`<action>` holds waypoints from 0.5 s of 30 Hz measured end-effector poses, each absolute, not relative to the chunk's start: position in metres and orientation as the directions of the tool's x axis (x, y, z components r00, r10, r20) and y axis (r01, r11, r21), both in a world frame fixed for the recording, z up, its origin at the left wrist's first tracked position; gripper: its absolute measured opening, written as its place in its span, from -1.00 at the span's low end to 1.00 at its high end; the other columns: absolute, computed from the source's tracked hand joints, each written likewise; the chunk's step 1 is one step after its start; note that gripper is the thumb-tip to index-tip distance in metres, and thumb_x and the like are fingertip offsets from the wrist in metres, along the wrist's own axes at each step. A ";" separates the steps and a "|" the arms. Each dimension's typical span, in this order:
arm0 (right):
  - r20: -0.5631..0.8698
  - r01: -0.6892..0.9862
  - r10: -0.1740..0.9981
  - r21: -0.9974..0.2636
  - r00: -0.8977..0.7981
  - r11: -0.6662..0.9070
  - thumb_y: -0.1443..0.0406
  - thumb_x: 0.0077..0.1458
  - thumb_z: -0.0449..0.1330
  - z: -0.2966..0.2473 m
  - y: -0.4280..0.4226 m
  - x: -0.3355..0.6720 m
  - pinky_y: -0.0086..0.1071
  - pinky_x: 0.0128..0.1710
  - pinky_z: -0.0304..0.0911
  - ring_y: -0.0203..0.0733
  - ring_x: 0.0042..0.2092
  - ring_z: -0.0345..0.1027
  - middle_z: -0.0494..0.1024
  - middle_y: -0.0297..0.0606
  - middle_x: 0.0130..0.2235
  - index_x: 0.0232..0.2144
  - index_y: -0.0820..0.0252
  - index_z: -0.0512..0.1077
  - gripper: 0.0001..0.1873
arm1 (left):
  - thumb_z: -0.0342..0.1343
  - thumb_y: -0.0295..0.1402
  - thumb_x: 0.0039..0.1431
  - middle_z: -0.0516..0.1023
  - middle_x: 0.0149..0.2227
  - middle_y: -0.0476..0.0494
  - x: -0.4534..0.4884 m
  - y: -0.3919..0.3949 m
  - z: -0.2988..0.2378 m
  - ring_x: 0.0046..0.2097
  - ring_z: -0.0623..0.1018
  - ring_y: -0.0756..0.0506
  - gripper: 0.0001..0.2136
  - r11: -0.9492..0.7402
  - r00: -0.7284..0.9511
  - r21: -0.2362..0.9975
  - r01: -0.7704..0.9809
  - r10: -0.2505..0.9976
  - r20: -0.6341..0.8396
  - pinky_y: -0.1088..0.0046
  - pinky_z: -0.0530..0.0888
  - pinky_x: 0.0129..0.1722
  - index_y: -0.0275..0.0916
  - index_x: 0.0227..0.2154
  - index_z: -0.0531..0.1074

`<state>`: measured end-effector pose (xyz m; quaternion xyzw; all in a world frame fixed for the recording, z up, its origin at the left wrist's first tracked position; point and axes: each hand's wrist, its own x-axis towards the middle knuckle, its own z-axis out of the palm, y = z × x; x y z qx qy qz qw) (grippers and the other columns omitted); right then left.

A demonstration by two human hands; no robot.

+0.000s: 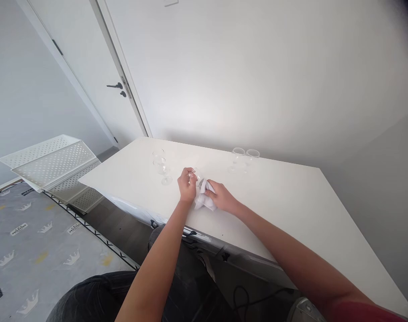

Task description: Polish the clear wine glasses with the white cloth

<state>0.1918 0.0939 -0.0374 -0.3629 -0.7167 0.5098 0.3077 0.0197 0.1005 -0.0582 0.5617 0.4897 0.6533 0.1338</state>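
Left hand [187,185]: is closing around a small clear glass [196,173], just above the table [291,201].
Right hand [223,197]: is bunching a white cloth [204,202] against the glass.
Handling: probably light, fragile and slippery; holding it by the bowl looks safest.

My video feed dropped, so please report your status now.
Left hand grips glass. Right hand holds cloth by it. Other glasses stand apart on table.
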 end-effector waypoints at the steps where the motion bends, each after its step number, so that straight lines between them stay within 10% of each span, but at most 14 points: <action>1: 0.155 0.278 0.858 -0.905 -0.490 0.323 0.13 0.18 0.19 -0.039 0.094 0.191 -0.32 -0.31 0.13 -0.21 -0.41 0.24 0.44 -0.35 -0.45 -0.36 0.11 0.36 -0.80 | -0.14 0.15 0.40 0.48 -0.49 -0.06 0.019 0.100 -0.058 -0.46 0.44 -0.06 -0.49 -0.473 -0.355 0.788 0.393 0.713 0.605 0.40 0.35 -0.39 -0.22 -0.26 0.41; 4: 0.282 0.331 0.890 -0.853 -0.358 0.403 0.18 0.23 0.11 -0.046 0.100 0.194 -0.32 -0.30 0.12 -0.21 -0.41 0.24 0.45 -0.35 -0.45 -0.38 0.11 0.38 -0.82 | -0.15 0.16 0.41 0.50 -0.47 -0.09 0.018 0.101 -0.060 -0.43 0.48 -0.07 -0.49 -0.446 -0.413 0.795 0.411 0.687 0.598 0.40 0.37 -0.37 -0.22 -0.25 0.41; 8: 0.142 -0.028 0.990 -0.989 0.018 0.142 0.09 0.20 0.20 -0.049 0.113 0.201 -0.30 -0.22 0.26 -0.13 -0.21 0.39 0.58 -0.27 -0.21 -0.20 0.09 0.48 -0.76 | -0.15 0.12 0.43 0.59 -0.35 -0.16 0.017 0.104 -0.061 -0.37 0.52 -0.08 -0.52 -0.388 -0.558 0.844 0.370 0.633 0.536 0.37 0.41 -0.31 -0.22 -0.19 0.40; 15: -0.163 -0.538 0.912 -0.763 -0.376 -0.359 0.18 0.08 0.32 -0.043 0.110 0.192 -0.35 -0.24 0.38 -0.16 -0.15 0.45 0.60 -0.35 -0.14 -0.13 0.01 0.51 -0.73 | -0.13 0.10 0.45 0.63 -0.17 -0.19 0.019 0.104 -0.059 -0.52 0.38 0.02 -0.55 -0.453 -0.451 0.847 0.279 0.717 0.532 0.39 0.41 -0.37 -0.20 -0.02 0.34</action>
